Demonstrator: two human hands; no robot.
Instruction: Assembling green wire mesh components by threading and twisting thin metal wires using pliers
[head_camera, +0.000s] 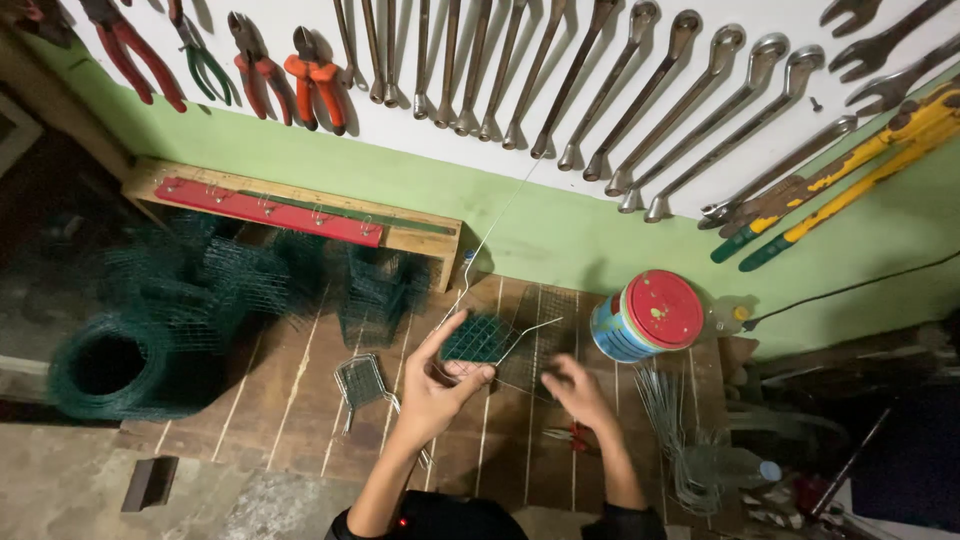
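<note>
Wooden floorboards (300, 400): left hand (437, 385) grip pinching green mesh piece (478, 338); right hand (577, 392) spread.

We see a table (300, 400) of brown wooden planks with pale gaps between them, set against a green wall. On its left lies a roll of green mesh (110, 365), with cut mesh pieces (240, 285) stacked behind it. Near the middle rests a small wire basket (360, 382). On the right stands a can (645, 315) with a red lid, and loose wire pieces (675, 430) lie just beside it.
</note>
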